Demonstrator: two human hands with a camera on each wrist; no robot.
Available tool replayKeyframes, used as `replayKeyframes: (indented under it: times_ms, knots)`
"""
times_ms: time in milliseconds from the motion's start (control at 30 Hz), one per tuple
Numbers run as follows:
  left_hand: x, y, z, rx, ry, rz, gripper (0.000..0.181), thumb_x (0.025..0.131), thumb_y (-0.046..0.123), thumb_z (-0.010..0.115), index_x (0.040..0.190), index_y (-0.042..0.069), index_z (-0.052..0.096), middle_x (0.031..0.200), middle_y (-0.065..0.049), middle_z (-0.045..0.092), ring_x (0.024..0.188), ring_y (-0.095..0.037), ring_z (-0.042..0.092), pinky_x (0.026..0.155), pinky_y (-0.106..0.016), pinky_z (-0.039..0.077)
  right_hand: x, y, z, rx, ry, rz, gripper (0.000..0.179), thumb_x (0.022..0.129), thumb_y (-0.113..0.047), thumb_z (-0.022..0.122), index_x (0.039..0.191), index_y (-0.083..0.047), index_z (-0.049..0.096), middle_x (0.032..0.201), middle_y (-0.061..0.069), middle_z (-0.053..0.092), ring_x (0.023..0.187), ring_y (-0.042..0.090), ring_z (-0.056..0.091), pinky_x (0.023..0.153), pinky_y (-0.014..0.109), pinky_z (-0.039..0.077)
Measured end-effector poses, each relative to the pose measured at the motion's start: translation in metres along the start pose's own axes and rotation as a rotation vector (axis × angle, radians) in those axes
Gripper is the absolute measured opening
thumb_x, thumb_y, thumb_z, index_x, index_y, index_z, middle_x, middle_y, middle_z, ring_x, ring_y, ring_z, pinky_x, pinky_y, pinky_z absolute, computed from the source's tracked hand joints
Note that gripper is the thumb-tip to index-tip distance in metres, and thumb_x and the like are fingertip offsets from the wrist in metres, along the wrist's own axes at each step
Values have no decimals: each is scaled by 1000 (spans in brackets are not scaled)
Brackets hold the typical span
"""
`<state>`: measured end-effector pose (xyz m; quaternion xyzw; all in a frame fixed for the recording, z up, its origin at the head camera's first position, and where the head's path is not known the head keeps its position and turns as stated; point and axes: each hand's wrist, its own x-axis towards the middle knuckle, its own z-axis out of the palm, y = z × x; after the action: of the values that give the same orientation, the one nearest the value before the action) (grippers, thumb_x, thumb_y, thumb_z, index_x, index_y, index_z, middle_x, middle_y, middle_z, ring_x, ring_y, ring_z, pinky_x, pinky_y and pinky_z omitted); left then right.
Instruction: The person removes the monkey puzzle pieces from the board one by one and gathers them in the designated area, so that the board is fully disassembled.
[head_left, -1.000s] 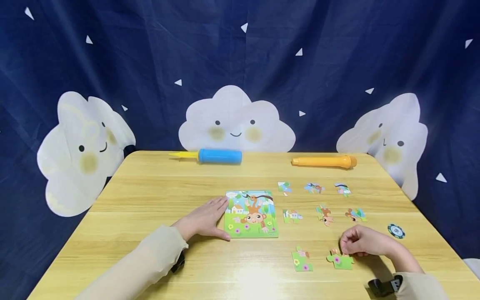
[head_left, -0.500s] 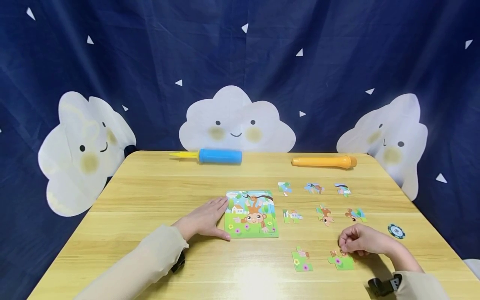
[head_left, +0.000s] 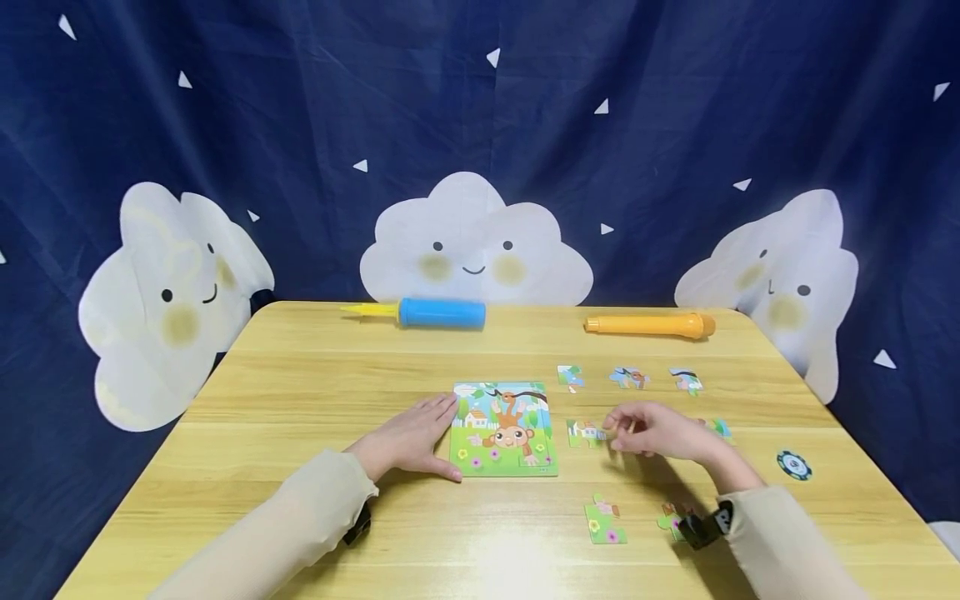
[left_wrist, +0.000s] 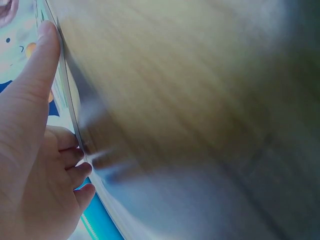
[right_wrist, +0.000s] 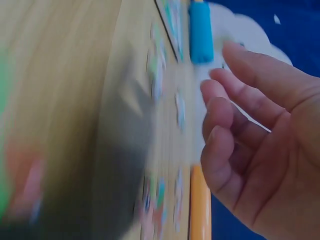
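Observation:
My left hand [head_left: 408, 435] lies beside a square monkey puzzle board [head_left: 506, 454]. Its straight fingers and thumb touch the board's left edge, as the left wrist view also shows. My right hand [head_left: 654, 430] hovers over the loose pieces, fingers loosely bent and holding nothing in the right wrist view. Its fingertips are close to a house puzzle piece [head_left: 582, 432]. Right of the hand, a piece with blue and green [head_left: 720, 427] is partly covered. The middle-row piece between these is hidden. Below lie a flower piece [head_left: 604, 522] and another green piece [head_left: 669, 522], partly behind my wrist camera.
Three more pieces lie behind, among them a branch piece [head_left: 686, 380]. A poker chip [head_left: 794, 465] is at the right. Along the wooden table's [head_left: 315, 367] far edge lie a blue hand pump [head_left: 442, 313] and an orange toy microphone [head_left: 648, 325]. A cloud-print curtain [head_left: 480, 100] hangs behind.
My right hand has left the flower piece at lower right and moved left and away from me, toward the house piece. That flower piece stays on the table. My left hand has not moved.

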<state>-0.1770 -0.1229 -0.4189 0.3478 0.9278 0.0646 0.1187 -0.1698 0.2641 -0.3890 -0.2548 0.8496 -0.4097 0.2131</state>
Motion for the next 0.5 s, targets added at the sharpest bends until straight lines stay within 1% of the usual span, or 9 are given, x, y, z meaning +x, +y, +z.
replayKeyframes:
  times_ms: [67,167,333,400,500]
  knots:
    - [1,0,0,6,0,4,110,72,69,57,142,-8,21,149,-22,15,136,-33,15,109,-43,14,14,-6,6,-20,-3,-15,24,88,-11,62,106,4,57,80,7,54,55,15,47,44,31,45]
    - [1,0,1,7,0,12,110,72,70,57,142,-8,21,149,-22,15,136,-33,14,109,-43,14,31,-14,15,-24,-33,-48,23,89,-8,61,108,4,56,82,6,55,55,18,48,44,32,45]
    - [2,0,1,10,3,17,110,72,70,56,142,-8,21,148,-22,15,136,-33,14,110,-43,14,53,-24,30,-30,-58,-117,21,87,-3,61,106,4,56,79,6,54,56,15,47,45,25,42]
    - [2,0,1,13,3,16,111,72,70,56,142,-8,20,149,-22,15,136,-33,14,110,-43,14,59,-25,35,-53,-57,-133,21,86,-3,63,105,3,57,77,4,54,56,11,47,46,22,40]
    - [2,0,1,13,2,12,110,72,70,57,142,-7,20,149,-22,15,136,-32,14,110,-43,14,66,-26,42,-93,-62,-145,23,84,-4,65,106,1,58,76,1,54,57,9,47,49,20,39]
